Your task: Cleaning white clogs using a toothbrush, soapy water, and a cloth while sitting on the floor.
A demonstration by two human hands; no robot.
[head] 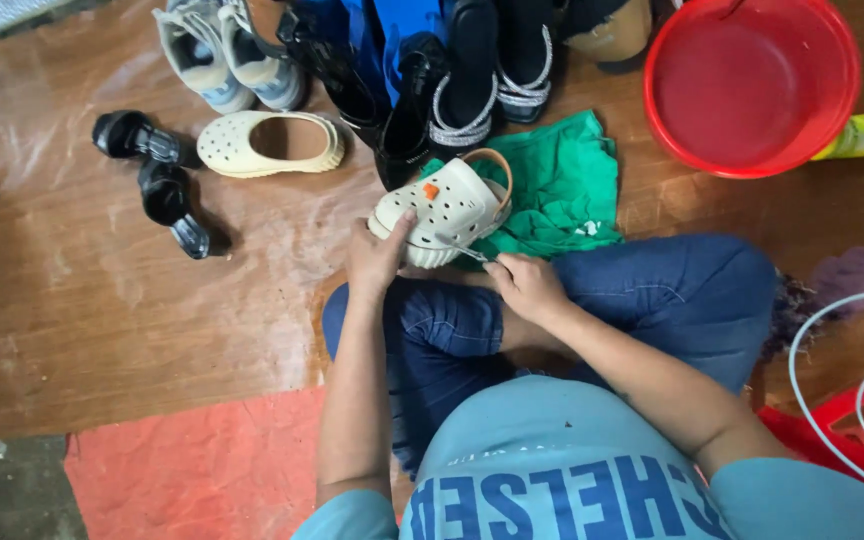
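Head view: left hand grips a light, flexible cream clog by its toe, right hand pinching a thin tool.

Cream perforated clog, tilted, above green cloth, thin tool against it

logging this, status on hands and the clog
Left hand grips clog. Right hand holds thin tool to it. Green cloth beneath.
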